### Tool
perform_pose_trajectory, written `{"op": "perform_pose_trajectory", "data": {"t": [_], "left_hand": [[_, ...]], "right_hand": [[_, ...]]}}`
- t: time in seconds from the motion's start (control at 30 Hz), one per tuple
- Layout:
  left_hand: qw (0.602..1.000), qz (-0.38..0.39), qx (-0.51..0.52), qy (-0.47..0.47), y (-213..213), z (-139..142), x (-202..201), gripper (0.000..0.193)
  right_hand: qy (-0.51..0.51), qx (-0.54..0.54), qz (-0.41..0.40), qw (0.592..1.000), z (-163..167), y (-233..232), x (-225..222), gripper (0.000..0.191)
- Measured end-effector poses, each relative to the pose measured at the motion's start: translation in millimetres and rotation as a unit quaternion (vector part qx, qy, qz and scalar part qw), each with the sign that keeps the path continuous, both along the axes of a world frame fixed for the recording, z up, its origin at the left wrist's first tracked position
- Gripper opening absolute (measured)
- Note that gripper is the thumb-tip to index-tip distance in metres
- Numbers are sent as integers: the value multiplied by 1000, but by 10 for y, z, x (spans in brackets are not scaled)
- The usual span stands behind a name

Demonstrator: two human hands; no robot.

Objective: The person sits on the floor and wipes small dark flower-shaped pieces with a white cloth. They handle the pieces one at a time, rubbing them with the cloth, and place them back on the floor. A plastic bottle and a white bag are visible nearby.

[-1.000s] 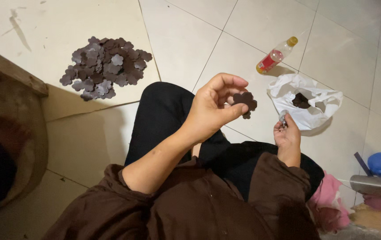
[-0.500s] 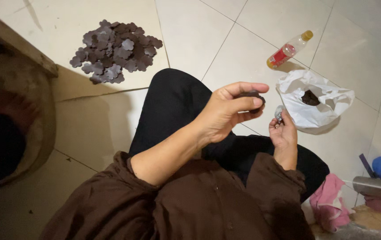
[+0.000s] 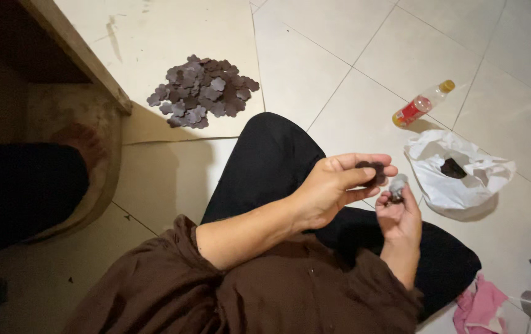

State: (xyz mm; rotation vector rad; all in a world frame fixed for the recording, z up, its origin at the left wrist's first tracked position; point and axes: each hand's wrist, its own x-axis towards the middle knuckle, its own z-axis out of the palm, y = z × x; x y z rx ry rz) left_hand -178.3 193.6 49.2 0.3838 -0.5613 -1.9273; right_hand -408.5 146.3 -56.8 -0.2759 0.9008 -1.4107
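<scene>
The person sat on the tiled floor [image 3: 340, 55], legs crossed, w/ both hands raised just above the lap. Left hand [image 3: 333, 188] was partly curled, thumb & fingertips pinched on a small dark flower-shaped piece [image 3: 372, 172]; palm faced up, other fingers loosely bent. Right hand [image 3: 398, 213], just right of the left hand, was closed around a small grey rounded thing [image 3: 397, 184] held upright at its fingertips, almost touching the piece; what it was exactly couldn't be told. A white plastic bag [image 3: 463, 179] lay open on the floor right of the hands, w/ a few more dark pieces inside. A pile of the same dark pieces [image 3: 202, 93] sat well away, up-left of the hands. A small bottle w/ red label [image 3: 420, 106] lay beyond the bag. Pink cloth [image 3: 479, 309] was near the right knee. To do this well, prob. keep the piece pinched by its edge, flat & steady, and bring the grey thing squarely to its middle, hands close together.
</scene>
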Motion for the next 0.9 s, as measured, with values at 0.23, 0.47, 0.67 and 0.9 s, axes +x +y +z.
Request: {"op": "perform_pose_trajectory", "data": {"t": [0.23,0.47,0.67,0.9], "left_hand": [[1000,-14,6,-17,219,-20,23,46],[995,-11,-76,-57,378,-103,-79,56],[980,34,-157,-115,413,-214,-116,57],[974,9,-135,-179,453,-227,-76,64]], "right_hand": [[121,-285,-26,951,662,645,-70,13],[425,-327,-67,841,916,932,560,13],[596,-350,-79,718,1014,1016,853,10],[580,-346,-76,734,986,1013,877,8]]}}
